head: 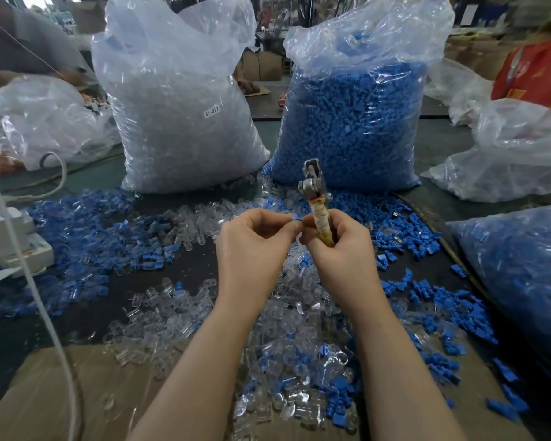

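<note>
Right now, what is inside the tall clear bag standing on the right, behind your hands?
Small blue plastic pieces, packed most of the way up the bag. Only those pressed against the clear wall show; the ones deeper in are covered.

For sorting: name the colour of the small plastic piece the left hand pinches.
Blue plastic piece; head view.
</note>
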`<act>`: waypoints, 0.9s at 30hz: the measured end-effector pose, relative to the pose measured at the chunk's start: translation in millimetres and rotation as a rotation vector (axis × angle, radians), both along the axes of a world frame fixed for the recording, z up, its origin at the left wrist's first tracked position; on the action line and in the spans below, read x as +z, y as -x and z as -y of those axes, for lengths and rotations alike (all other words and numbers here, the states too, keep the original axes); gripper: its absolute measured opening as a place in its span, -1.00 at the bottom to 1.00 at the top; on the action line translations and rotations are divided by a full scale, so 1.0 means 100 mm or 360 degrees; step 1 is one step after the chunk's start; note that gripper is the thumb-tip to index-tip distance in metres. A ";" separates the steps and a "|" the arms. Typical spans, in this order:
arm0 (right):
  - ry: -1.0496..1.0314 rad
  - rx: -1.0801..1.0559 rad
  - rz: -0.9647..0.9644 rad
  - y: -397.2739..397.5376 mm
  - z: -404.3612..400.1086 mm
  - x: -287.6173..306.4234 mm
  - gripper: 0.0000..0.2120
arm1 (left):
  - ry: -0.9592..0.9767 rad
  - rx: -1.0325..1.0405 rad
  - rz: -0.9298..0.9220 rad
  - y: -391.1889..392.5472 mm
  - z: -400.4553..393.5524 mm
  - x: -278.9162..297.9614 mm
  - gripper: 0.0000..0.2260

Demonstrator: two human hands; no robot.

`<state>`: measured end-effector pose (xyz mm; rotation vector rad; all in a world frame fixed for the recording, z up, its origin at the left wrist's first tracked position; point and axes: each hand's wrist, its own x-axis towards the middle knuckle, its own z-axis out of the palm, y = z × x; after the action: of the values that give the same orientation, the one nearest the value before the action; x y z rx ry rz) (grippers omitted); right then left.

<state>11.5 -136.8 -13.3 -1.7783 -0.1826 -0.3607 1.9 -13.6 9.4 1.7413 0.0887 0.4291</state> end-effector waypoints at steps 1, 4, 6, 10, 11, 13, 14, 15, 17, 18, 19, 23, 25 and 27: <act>0.0011 0.0027 -0.0014 0.00 0.00 0.01 -0.94 | 0.0001 0.0010 -0.0002 0.00 -0.01 0.00 -0.90; -0.0002 0.0102 -0.0084 0.01 0.02 0.03 -0.90 | 0.0048 0.0010 -0.0007 -0.01 -0.02 -0.01 -0.90; -0.0009 0.0138 -0.0154 0.01 0.07 0.04 -0.87 | 0.0108 0.0001 0.0002 -0.01 -0.03 0.00 -0.89; 0.0108 0.0221 -0.0281 0.02 0.20 0.04 -0.87 | 0.0312 -0.0039 0.0069 -0.01 -0.05 0.02 -0.87; 0.0131 0.0251 -0.0309 0.02 0.22 0.04 -0.87 | 0.0355 -0.0048 0.0088 -0.01 -0.05 0.03 -0.87; 0.0162 0.0322 -0.0360 0.04 0.24 0.07 -0.86 | 0.0410 -0.0068 0.0114 -0.01 -0.08 0.04 -0.88; 0.0187 0.0352 -0.0382 0.05 0.24 0.07 -0.84 | 0.0425 -0.0076 0.0123 -0.01 -0.08 0.04 -0.88; 0.0225 0.0376 -0.0395 0.05 0.24 0.08 -0.84 | 0.0433 -0.0079 0.0131 -0.02 -0.09 0.04 -0.89; 0.0301 0.0411 -0.0402 0.06 0.23 0.09 -0.85 | 0.0435 -0.0081 0.0148 -0.03 -0.10 0.04 -0.90; 0.0317 0.0425 -0.0405 0.07 0.22 0.09 -0.85 | 0.0436 -0.0085 0.0155 -0.03 -0.11 0.03 -0.90; 0.0320 0.0434 -0.0406 0.07 0.22 0.09 -0.82 | 0.0437 -0.0091 0.0160 -0.03 -0.11 0.03 -0.91; 0.0317 0.0481 -0.0413 0.07 0.23 0.08 -0.83 | 0.0409 -0.0123 0.0176 -0.05 -0.13 0.02 -0.92; 0.0325 0.0526 -0.0418 0.05 0.23 0.07 -0.84 | 0.0422 -0.0143 0.0185 -0.05 -0.14 0.02 -0.92; 0.0349 0.0545 -0.0417 0.05 0.23 0.06 -0.84 | 0.0446 -0.0168 0.0187 -0.05 -0.14 0.02 -0.91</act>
<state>6.8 -160.3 -7.6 -1.9472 -0.3441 0.1433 6.5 0.7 11.3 1.4357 -0.0266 0.4193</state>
